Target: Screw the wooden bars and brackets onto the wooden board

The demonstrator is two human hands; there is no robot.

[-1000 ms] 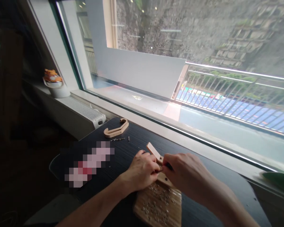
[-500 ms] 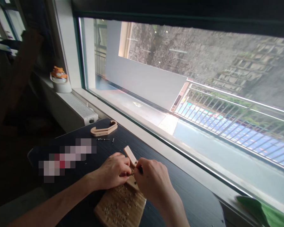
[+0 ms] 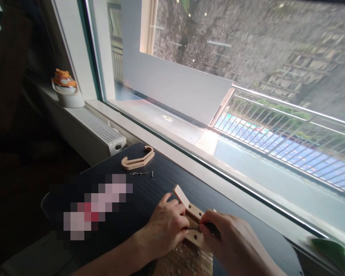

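Observation:
My left hand [image 3: 171, 224] is closed around a pale wooden hook piece [image 3: 181, 196] with dark drilled holes. Its fingertips meet the thin metal shaft of a screwdriver-like tool [image 3: 193, 229]; their exact grip is partly hidden. My right hand [image 3: 228, 234] wraps the tool's dark handle, holding it sideways across the wood. Beneath both hands lies a wooden board [image 3: 186, 260] strewn with small chips. Another wooden hook [image 3: 138, 159] rests farther back on the dark table [image 3: 112, 234], beside several small screws [image 3: 142, 173].
A blurred-out pinkish item [image 3: 100, 199] covers part of the table's left side. Beyond the table's far edge runs a window sill [image 3: 172, 153] below a large window. A white radiator [image 3: 94, 130] stands at the left, and green cloth [image 3: 333, 251] lies at the far right.
My view has tilted down and turned left, so the table things appear farther right. My hands have parted slightly, and more of the drilled wood and the metal shaft shows between them.

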